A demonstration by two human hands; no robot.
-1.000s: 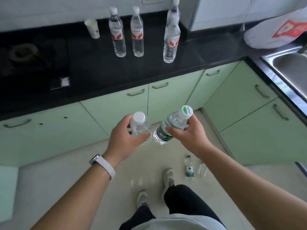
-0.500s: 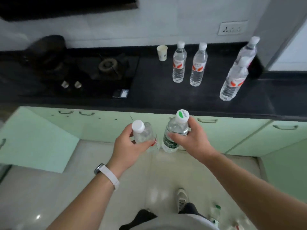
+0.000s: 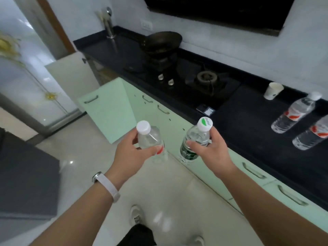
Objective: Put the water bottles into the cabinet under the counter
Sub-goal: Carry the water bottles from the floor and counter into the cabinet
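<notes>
My left hand (image 3: 132,154) grips a clear water bottle with a white cap and red label (image 3: 150,138) in front of me. My right hand (image 3: 212,150) grips a second bottle with a green-marked cap and green label (image 3: 195,139). Both bottles hang above the floor, beside the pale green cabinets. One cabinet door (image 3: 108,110) under the counter stands swung open at the left; its inside is hidden. Two more red-label bottles (image 3: 296,111) (image 3: 312,134) stand on the black counter (image 3: 248,132) at the right.
A gas stove (image 3: 205,82) with a dark wok (image 3: 162,41) occupies the counter's middle. A paper cup (image 3: 273,90) stands near the bottles. Closed green cabinet doors (image 3: 257,173) line the right. A white fridge (image 3: 26,86) stands at the left, a dark grey block (image 3: 26,178) at lower left.
The view has swung left along the counter; the stove, wok and open cabinet door have come into view. Both hands keep hold of their bottles and have drifted slightly apart.
</notes>
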